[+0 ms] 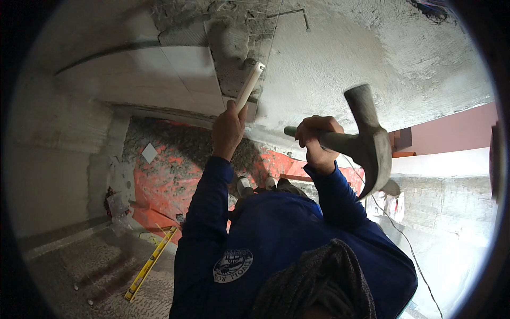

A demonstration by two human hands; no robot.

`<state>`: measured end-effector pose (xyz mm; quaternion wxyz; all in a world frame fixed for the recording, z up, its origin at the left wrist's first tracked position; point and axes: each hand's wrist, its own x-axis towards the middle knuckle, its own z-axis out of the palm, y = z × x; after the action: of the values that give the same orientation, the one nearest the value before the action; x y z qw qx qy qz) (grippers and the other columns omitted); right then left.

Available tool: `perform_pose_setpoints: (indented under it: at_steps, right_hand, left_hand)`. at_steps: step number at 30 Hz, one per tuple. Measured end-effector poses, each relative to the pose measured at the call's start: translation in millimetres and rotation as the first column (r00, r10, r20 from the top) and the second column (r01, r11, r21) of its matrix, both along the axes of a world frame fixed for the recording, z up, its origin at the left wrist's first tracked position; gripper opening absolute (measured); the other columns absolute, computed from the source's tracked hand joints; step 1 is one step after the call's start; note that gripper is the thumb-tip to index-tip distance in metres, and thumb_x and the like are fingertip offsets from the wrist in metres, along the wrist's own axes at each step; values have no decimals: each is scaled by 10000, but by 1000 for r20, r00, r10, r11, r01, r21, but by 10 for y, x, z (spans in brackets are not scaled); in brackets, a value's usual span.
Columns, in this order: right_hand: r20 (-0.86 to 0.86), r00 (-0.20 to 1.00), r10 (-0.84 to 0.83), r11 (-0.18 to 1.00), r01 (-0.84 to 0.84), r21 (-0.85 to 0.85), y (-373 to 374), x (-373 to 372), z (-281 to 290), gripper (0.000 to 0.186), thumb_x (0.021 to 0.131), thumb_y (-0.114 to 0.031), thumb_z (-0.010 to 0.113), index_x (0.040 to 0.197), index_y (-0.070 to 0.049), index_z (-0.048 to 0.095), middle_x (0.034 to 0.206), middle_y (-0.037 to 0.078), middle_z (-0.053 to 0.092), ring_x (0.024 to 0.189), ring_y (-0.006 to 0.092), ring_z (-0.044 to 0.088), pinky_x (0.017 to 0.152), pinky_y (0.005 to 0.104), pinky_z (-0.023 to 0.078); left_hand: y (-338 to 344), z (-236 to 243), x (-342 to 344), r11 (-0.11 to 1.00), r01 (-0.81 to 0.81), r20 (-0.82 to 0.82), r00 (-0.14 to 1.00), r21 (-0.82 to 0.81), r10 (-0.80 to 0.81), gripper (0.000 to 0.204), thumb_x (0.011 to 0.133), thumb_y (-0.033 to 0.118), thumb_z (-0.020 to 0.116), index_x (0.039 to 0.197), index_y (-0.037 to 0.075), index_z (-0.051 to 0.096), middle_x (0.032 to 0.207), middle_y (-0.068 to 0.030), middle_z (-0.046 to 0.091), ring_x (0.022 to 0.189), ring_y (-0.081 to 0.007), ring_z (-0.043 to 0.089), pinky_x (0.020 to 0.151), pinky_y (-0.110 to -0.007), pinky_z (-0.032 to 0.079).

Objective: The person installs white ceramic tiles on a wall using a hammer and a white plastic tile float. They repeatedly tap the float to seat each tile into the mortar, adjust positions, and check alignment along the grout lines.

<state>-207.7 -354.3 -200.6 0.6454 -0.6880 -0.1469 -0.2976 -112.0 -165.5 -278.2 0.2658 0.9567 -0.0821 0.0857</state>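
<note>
My left hand is closed around a narrow, pale bar with a small notch at its upper end. The bar points up and to the right, in front of a rough strip of mortar on the wall beside large pale tiles. In my right hand is a claw hammer, gripped by its handle. Its grey, cement-stained head is raised at the right, apart from the bar. The bar's lower end is hidden by my left fist.
Red sheeting splattered with mortar covers the floor, with a small white square on it. At the lower left lies a yellow spirit level. A thin cable hangs at the right. An L-shaped metal rod juts from the wall.
</note>
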Motion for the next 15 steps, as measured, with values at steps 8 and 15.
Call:
perform_pose_setpoints:
  at_steps: [8,15]
  right_hand:
    - [-511,850,-127,966,-13,-260,41,642,-464,94,784,-36,587,870,-13,618,594,21,553,465,85,500,430,264,412]
    - [-515,846,-134,948,-42,-315,90,712,-463,85,809,-83,630,816,-8,590,625,33,557,583,74,510,528,272,426]
  left_hand:
    - [-25,10,-48,990,38,-21,999,-138,-41,408,991,400,461,1004,-4,519,698,-244,631,679,-446,642,554,-528,503]
    - [31,-139,53,944,52,-73,994,-325,-80,408,970,384,512,889,-16,526,698,-263,626,712,-457,638,564,-532,493]
